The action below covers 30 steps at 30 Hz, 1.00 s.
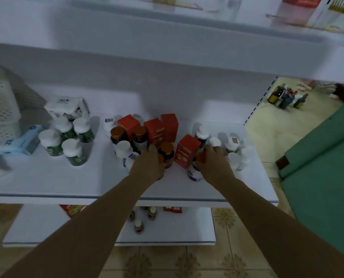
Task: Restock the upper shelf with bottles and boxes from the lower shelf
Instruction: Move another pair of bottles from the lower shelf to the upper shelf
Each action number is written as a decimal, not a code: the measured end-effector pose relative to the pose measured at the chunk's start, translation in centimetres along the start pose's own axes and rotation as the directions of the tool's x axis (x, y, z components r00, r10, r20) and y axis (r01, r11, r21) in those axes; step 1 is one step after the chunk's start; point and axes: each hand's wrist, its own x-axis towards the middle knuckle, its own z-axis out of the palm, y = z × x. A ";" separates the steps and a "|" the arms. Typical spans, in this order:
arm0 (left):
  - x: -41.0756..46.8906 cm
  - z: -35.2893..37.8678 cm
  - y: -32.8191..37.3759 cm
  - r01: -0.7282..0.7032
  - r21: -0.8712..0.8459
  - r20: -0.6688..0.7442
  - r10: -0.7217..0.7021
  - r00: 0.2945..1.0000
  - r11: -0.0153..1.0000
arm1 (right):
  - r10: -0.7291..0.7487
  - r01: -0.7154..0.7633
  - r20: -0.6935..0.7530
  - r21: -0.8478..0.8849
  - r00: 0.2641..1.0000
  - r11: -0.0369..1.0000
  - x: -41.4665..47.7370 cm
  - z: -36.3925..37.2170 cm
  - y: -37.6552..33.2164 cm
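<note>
Both my arms reach onto the white upper shelf (pixel 98 183). My left hand (pixel 149 163) wraps around a dark bottle with an orange cap (pixel 166 153), which stands among red boxes (pixel 154 130) and other orange-capped bottles (pixel 118 135). My right hand (pixel 213 163) grips another orange-capped bottle with a purple-white label (pixel 195 171), just right of a single red box (pixel 186 150). White-capped bottles (pixel 234 151) stand to the right of that hand. Below, the lower shelf (pixel 177 231) carries a few small bottles (pixel 139 226) and a red box (pixel 172 209).
Several green-labelled white-capped bottles (pixel 66 141) stand at the shelf's left, beside a blue box (pixel 22 142), a white packet (pixel 66 108) and a perforated white basket (pixel 0 105). A higher shelf (pixel 187 59) overhangs. A green panel (pixel 323 177) and tiled floor lie to the right.
</note>
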 end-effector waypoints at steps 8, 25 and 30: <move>1.4 1.8 0.7 -0.053 -0.157 0.011 0.056 0.998 0.986 | 0.043 -0.040 -0.016 0.155 0.999 0.987 0.3 1.7 0.7; -13.2 -13.0 1.9 0.050 -0.993 0.056 0.054 0.997 0.107 | -0.204 -0.017 0.136 0.866 0.969 0.499 -11.9 -13.5 -5.5; -19.4 -17.0 2.5 -0.127 -0.983 -0.096 0.218 0.971 0.132 | -0.378 0.005 0.063 0.984 0.924 0.177 -17.1 -17.9 -8.3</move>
